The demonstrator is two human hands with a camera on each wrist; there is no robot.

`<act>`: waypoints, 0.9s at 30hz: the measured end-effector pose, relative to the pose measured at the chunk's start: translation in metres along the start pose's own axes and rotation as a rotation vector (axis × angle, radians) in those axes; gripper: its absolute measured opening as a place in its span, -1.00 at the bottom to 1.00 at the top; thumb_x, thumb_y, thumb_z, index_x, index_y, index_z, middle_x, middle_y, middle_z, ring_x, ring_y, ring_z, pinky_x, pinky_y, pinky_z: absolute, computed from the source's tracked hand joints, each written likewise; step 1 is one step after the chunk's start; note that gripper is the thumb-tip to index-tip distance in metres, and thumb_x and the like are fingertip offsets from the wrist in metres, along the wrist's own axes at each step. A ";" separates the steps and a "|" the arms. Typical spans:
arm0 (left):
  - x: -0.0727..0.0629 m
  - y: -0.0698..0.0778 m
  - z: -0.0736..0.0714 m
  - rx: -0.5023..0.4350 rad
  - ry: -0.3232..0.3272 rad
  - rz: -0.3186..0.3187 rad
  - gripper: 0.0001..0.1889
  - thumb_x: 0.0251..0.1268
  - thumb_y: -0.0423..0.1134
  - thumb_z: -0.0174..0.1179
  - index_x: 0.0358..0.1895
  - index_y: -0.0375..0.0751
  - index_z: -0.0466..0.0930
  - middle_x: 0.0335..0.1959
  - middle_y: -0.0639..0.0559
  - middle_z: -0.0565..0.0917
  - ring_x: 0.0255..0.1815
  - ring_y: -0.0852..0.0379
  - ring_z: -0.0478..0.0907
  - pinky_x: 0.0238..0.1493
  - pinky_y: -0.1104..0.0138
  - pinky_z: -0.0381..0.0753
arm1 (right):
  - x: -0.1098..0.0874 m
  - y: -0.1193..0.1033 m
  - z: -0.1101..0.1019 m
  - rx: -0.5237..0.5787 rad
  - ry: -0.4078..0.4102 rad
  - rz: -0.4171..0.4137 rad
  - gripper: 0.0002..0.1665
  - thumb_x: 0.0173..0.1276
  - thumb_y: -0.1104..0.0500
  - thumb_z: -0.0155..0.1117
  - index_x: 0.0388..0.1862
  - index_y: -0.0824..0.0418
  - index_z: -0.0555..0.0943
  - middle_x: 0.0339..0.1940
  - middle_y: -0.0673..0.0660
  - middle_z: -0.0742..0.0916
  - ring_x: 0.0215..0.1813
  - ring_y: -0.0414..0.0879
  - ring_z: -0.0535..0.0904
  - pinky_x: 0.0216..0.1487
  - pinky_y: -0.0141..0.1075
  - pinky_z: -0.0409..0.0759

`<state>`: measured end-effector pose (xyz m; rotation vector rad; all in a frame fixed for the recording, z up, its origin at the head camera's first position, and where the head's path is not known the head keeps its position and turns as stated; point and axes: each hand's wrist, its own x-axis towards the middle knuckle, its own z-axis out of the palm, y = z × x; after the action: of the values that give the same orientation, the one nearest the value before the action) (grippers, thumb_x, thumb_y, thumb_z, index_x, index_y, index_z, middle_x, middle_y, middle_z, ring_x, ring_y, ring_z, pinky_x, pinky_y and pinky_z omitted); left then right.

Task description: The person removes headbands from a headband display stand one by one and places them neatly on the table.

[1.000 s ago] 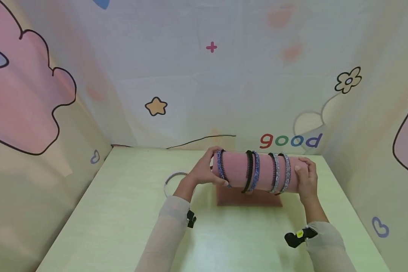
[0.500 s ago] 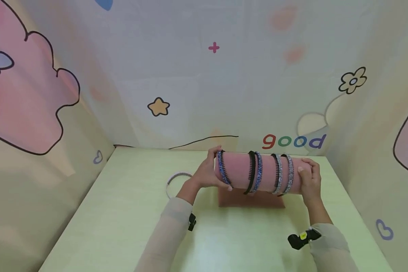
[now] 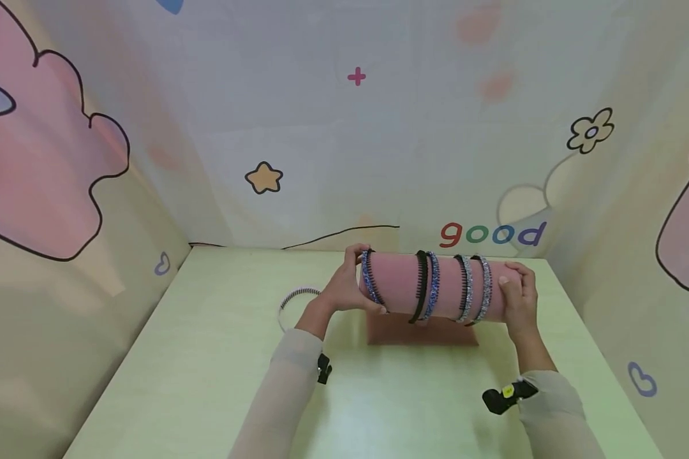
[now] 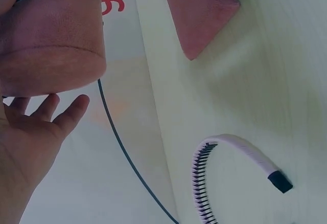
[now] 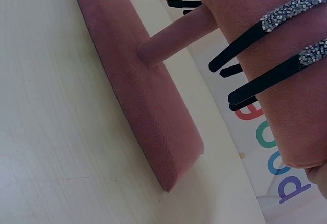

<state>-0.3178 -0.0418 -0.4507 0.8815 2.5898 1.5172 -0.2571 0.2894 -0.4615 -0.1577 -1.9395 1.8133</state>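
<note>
A pink padded headband stand (image 3: 399, 287) carries several headbands across its horizontal roll. My left hand (image 3: 344, 288) holds the roll's left end, thumb in front and fingers behind, close to a tilted blue glitter headband (image 3: 369, 277). In the left wrist view, the fingertips of that hand (image 4: 30, 137) lie against the roll's end face. With my right hand (image 3: 519, 299) I grip the right end, thumb on the front. Between the hands sit a black headband (image 3: 421, 287), another blue glitter headband (image 3: 433, 284) and two silver glitter headbands (image 3: 466, 290), their black tips hanging below the roll (image 5: 250, 45).
A pale headband (image 3: 287, 303) with dark inner teeth lies on the light table (image 3: 207, 357), left of the stand, partly behind my left arm. The stand's flat pink base (image 3: 422, 331) rests on the table. Printed cloth walls (image 3: 321, 127) enclose the back and sides.
The whole view shifts slightly as the head moves. Both hands keep their hold on the roll's ends, and the stand and headbands look about the same.
</note>
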 end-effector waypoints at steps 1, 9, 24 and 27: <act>0.001 0.000 -0.001 -0.005 -0.001 0.003 0.26 -0.53 -0.17 0.62 0.33 0.01 -0.15 0.28 0.00 0.25 0.32 0.04 0.15 0.17 0.10 0.32 | 0.001 0.000 0.000 -0.008 0.000 0.002 -0.61 0.38 0.14 -0.06 0.19 0.05 0.34 0.05 -0.12 0.43 0.01 -0.18 0.31 0.00 -0.29 0.21; 0.000 -0.003 -0.008 -0.078 0.006 -0.045 0.25 -0.52 -0.16 0.63 0.34 0.08 -0.11 0.28 0.08 0.21 0.28 0.01 0.22 0.12 0.05 0.35 | 0.004 -0.004 -0.002 -0.006 0.020 0.044 -0.62 0.37 0.14 -0.06 0.17 -0.02 0.36 0.10 -0.10 0.42 0.01 -0.18 0.30 0.01 -0.27 0.21; -0.024 0.027 -0.022 -0.144 -0.035 -0.049 0.18 -0.39 -0.38 0.55 0.37 -0.22 -0.11 0.27 -0.15 0.24 0.23 -0.11 0.26 0.10 -0.03 0.33 | -0.003 0.004 -0.001 -0.022 0.025 0.035 -0.62 0.38 0.13 -0.06 0.17 0.03 0.36 0.06 -0.12 0.44 -0.01 -0.18 0.31 -0.02 -0.30 0.23; -0.022 0.017 -0.023 -0.159 -0.023 -0.036 0.19 -0.42 -0.37 0.56 0.37 -0.18 -0.09 0.27 -0.16 0.26 0.23 -0.12 0.26 0.07 -0.04 0.35 | -0.003 0.004 0.000 -0.009 0.024 0.009 -0.61 0.38 0.14 -0.04 0.17 0.07 0.36 0.06 -0.10 0.45 0.00 -0.16 0.32 -0.02 -0.30 0.22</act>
<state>-0.2985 -0.0644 -0.4305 0.8270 2.4149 1.6649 -0.2557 0.2883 -0.4664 -0.1909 -1.9341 1.8005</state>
